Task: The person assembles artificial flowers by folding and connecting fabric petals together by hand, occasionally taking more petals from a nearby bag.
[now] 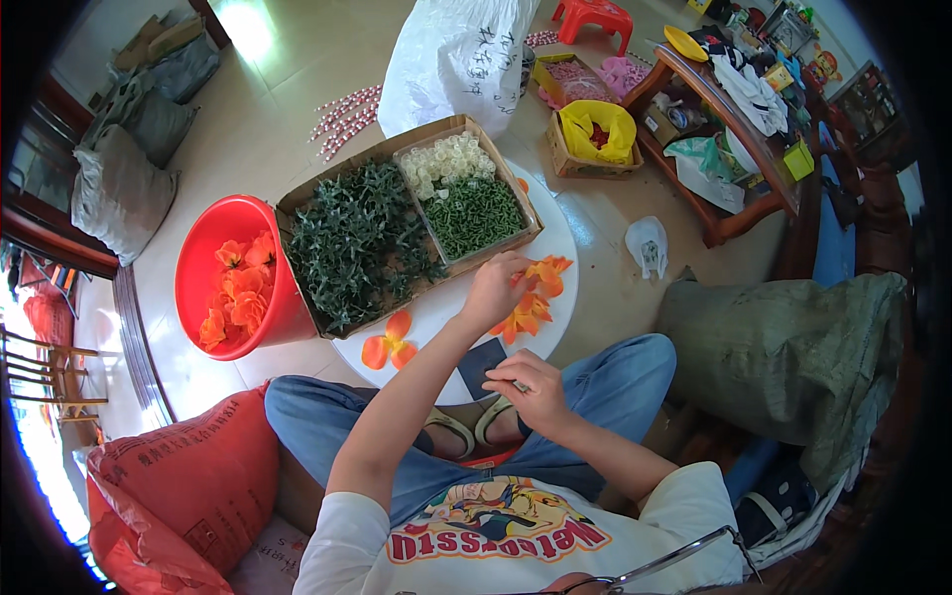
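My left hand (495, 290) reaches over the round white table (561, 315), its fingers closed at the edge of a pile of orange fabric petals (538, 288). Lower and to the right, my right hand (533, 389) is curled shut above my lap; a small bit shows at its fingertips, too small to name. A dark square (482, 367) lies on the table beside it. One orange petal piece (390, 342) sits apart, left of my left forearm. Beyond my hands, a cardboard box (369, 319) holds green plastic leaves (357, 233), small green stems (474, 213) and clear whitish pieces (446, 162).
A red bucket (191, 268) with orange flowers (241, 293) stands left of the box. A white sack (446, 69) is behind it. Right of the table are a yellow-lined carton (598, 129), a wooden stand (729, 124) and a green sack (783, 347). A red sack (188, 476) leans at lower left.
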Demonstrator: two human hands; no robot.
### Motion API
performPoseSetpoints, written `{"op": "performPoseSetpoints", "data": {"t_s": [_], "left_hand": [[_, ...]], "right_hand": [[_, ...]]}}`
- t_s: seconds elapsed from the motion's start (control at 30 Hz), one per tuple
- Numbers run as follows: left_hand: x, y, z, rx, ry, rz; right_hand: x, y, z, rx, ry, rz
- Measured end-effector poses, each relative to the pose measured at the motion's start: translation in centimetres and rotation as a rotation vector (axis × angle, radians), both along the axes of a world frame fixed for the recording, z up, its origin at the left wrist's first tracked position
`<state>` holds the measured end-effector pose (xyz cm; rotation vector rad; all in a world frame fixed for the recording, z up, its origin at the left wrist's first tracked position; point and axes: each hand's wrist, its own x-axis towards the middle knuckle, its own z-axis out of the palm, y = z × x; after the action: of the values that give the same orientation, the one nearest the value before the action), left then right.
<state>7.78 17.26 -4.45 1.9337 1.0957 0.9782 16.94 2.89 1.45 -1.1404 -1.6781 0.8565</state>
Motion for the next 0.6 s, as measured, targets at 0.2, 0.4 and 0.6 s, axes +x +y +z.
{"op": "performPoseSetpoints", "data": {"t_s": [0.2, 0.4, 0.6], "left_hand": [[-0.5, -0.1, 1.1, -0.299, -0.162, 0.041], [-1.1, 0.2, 1.0, -0.619, -0.422, 0.073], [-1.9, -0.1, 1.1, -0.898, -0.685, 0.055]], "right_hand": [[0.1, 0.5, -0.4, 0.087, -0.113, 0.049], [-0.1, -0.1, 0.3, 0.070, -0.059, -0.007], [-0.1, 0.1, -0.2, 0.104, -0.187, 0.038]]}}
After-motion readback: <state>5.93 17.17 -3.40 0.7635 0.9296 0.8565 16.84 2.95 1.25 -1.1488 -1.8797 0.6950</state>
